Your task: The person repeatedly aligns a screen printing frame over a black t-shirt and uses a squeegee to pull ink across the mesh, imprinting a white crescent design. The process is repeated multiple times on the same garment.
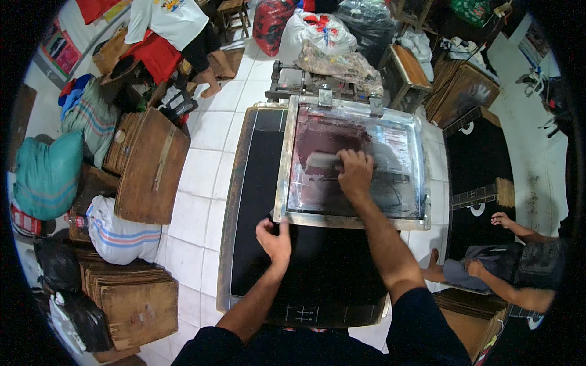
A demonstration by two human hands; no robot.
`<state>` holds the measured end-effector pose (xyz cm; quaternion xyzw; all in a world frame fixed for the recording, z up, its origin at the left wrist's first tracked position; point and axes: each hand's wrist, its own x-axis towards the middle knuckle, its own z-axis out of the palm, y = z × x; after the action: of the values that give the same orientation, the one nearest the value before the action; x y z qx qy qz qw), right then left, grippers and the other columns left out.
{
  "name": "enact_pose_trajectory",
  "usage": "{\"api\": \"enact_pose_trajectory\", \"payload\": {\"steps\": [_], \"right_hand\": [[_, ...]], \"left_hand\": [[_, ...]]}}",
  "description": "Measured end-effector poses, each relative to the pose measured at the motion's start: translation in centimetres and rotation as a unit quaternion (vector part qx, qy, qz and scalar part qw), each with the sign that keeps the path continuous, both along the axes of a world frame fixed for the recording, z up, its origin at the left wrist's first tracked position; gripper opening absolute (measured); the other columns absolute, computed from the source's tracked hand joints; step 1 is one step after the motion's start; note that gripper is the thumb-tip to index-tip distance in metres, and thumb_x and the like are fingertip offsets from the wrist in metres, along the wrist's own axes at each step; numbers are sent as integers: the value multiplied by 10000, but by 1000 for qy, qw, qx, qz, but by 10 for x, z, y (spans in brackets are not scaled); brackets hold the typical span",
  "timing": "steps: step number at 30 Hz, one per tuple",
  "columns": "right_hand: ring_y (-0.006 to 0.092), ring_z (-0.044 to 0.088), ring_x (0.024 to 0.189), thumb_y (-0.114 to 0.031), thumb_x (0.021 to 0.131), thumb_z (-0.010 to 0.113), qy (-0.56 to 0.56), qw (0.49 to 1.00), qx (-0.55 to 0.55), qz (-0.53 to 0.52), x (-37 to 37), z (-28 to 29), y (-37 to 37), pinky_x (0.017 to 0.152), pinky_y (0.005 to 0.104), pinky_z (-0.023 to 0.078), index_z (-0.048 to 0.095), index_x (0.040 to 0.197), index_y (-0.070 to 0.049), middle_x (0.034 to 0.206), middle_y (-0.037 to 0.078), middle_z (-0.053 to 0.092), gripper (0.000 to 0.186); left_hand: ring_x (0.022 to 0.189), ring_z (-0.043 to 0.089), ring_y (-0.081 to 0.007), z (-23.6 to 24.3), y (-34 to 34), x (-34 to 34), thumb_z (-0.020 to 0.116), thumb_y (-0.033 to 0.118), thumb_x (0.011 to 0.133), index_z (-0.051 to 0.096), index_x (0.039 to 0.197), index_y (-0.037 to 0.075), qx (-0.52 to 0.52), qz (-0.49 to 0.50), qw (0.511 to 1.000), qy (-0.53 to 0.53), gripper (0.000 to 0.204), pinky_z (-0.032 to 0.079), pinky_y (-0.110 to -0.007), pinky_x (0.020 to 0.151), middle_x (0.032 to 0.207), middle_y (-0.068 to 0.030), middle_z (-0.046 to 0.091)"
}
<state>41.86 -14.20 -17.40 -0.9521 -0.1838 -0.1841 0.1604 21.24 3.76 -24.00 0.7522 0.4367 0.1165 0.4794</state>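
A screen-printing frame (354, 223) with pale, paint-stained edges lies over a long board covered in black (262, 183). Dark maroon ink (332, 135) is smeared across the upper left of its mesh. My right hand (356, 174) is closed around a squeegee (323, 161), a pale bar resting on the mesh. Beside the frame's near left corner is my left hand (274, 243), fingers apart and holding nothing; whether a fingertip touches the corner I cannot tell. Two metal hinge clamps (325, 97) grip the frame's far edge.
Stacked wooden boards (149, 168) and stuffed sacks (49, 174) line the left. Bulging bags (317, 33) stand at the back. Another person (171, 24) is at the far left, and a seated person's hand (503, 221) shows at right, near more black-covered boards (482, 155).
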Motion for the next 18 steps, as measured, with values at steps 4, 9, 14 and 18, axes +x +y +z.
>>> {"api": "enact_pose_trajectory", "payload": {"steps": [4, 9, 14, 18], "right_hand": [[308, 620, 1060, -157, 789, 792, -46, 998, -33, 8, 107, -16, 23, 969, 485, 420, 658, 1104, -127, 1037, 58, 669, 344], [302, 631, 1062, -418, 710, 879, -13, 999, -47, -3, 162, -33, 41, 927, 493, 456, 641, 1092, -130, 1037, 49, 664, 534], [281, 609, 1059, -257, 714, 883, -13, 995, -94, -6, 89, -24, 29, 928, 459, 430, 651, 1111, -146, 1051, 39, 642, 473], [282, 611, 1041, -169, 723, 832, 91, 991, -100, 3, 31, -17, 18, 916, 470, 446, 644, 1070, -140, 1039, 42, 641, 396]], "left_hand": [[1447, 404, -469, -24, 10, 9, 887, 649, 655, 334, 1522, -89, 327, -273, 902, -63, 1266, 250, -622, 1211, 1515, -337, 425], [1446, 415, -463, -27, 17, 21, 863, 693, 651, 330, 1496, -149, 353, -295, 886, -64, 1307, 256, -661, 1198, 1516, -338, 426], [1451, 406, -466, -24, 15, 19, 848, 701, 669, 310, 1507, -162, 339, -304, 890, -28, 1317, 250, -659, 1200, 1509, -346, 423], [1462, 385, -468, -23, 15, 21, 834, 714, 681, 304, 1505, -171, 330, -309, 892, -21, 1320, 232, -651, 1209, 1510, -354, 415]]}}
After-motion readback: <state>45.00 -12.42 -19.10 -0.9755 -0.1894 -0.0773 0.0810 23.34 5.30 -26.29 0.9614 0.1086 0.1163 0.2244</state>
